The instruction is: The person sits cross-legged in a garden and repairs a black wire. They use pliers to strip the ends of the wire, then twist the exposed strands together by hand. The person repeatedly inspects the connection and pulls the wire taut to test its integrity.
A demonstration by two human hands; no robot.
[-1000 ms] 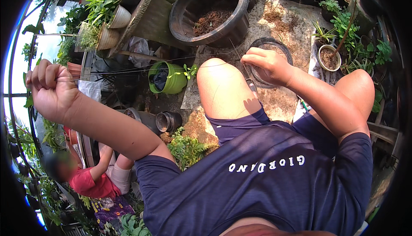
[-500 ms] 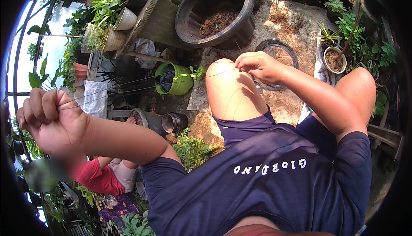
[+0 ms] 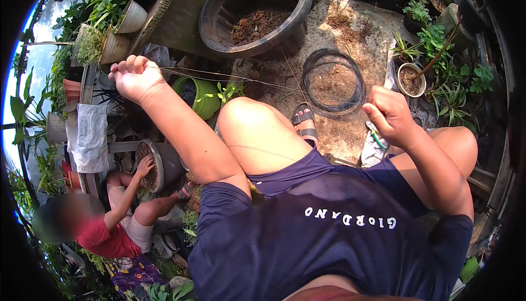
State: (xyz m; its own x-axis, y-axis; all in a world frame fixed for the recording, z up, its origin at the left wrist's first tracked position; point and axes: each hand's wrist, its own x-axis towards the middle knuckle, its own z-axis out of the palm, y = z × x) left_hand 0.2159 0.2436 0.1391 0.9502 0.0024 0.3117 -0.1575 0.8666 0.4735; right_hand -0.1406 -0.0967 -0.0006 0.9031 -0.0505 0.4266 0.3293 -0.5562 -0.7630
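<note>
My left hand (image 3: 134, 77) is raised at the left with its fingers curled round a thin dark wire (image 3: 241, 78). The wire runs in loose strands across the front of my knees toward my right hand (image 3: 388, 116). That hand is closed in a fist on the right side, and the wire meets it near the thumb. A coil of black wire (image 3: 310, 82) lies on the ground beyond my knees, beside my sandalled foot (image 3: 304, 120).
A large black tub (image 3: 298, 24) with soil stands ahead. A green pot (image 3: 205, 101) lies tipped by my left knee. To the left, another person's hand (image 3: 146, 167) reaches into a soil-filled pot (image 3: 167, 161). A small potted plant (image 3: 411, 84) stands at right.
My left hand has moved inward and farther away, and my right hand has moved right and lower, the wire still between them. The view has shifted, showing more of the other person.
</note>
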